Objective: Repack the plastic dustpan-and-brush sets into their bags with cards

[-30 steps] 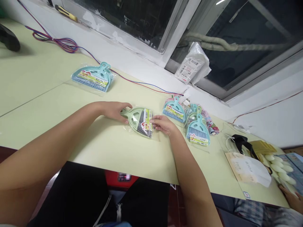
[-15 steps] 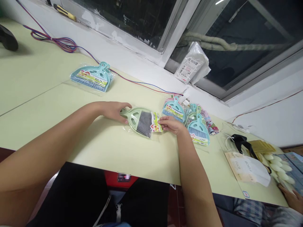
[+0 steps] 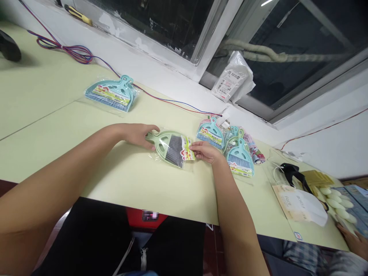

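A green dustpan and brush set [image 3: 164,146] with dark bristles lies in a clear wrapper on the pale table [image 3: 138,184]. My left hand [image 3: 140,135] grips its handle end, thumb and fingers on either side. At the bristle end, my right hand [image 3: 204,150] pinches the edge of a yellow-green printed label [image 3: 187,148], which overlaps the bristles. One wrapped blue set [image 3: 112,94] lies at the back left. To the right of my right hand are more wrapped sets, among them a blue one [image 3: 240,159] and another blue one [image 3: 211,133].
Coiled red and blue wires [image 3: 77,53] run along the wall. A screwdriver [image 3: 79,15] and a white package [image 3: 232,78] rest on the sill. At the right are a paper bag [image 3: 300,205], a black device [image 3: 290,168] and another person's hand [image 3: 352,239].
My right hand has shifted slightly left, and the label has slid left with it, further over the bristles. My left hand stays on the handle.
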Tool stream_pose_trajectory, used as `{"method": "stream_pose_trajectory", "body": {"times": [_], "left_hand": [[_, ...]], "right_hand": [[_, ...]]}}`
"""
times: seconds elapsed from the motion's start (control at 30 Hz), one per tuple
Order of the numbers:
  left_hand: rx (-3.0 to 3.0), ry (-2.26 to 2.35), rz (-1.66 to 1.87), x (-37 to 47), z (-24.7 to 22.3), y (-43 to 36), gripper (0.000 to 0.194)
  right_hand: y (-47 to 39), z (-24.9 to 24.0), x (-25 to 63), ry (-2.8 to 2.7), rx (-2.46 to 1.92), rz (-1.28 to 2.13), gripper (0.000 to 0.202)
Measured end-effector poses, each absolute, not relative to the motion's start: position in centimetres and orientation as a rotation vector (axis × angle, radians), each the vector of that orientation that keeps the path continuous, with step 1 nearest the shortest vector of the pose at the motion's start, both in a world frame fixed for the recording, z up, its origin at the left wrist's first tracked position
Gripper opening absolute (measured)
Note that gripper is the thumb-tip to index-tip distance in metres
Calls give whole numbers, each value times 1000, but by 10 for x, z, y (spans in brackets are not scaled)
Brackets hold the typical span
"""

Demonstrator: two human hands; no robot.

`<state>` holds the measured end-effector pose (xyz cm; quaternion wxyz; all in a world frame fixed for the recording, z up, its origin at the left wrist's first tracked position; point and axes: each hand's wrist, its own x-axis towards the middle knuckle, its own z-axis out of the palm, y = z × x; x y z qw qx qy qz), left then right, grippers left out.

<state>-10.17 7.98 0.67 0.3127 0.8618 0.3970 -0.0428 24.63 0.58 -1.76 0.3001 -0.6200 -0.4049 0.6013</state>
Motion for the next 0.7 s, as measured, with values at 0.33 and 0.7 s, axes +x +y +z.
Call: {"method": "stream_pose_trajectory", "body": {"times": [0.33,0.7], "left_hand": [[2276,1067,-130,-100,10,77,116],[2278,1066,-132,-98,10,76,119]], "right_hand": [[0,-14,211,-1040,-1572,1633,10],[0,-23,193,-1006,-1584,1636,13]]}}
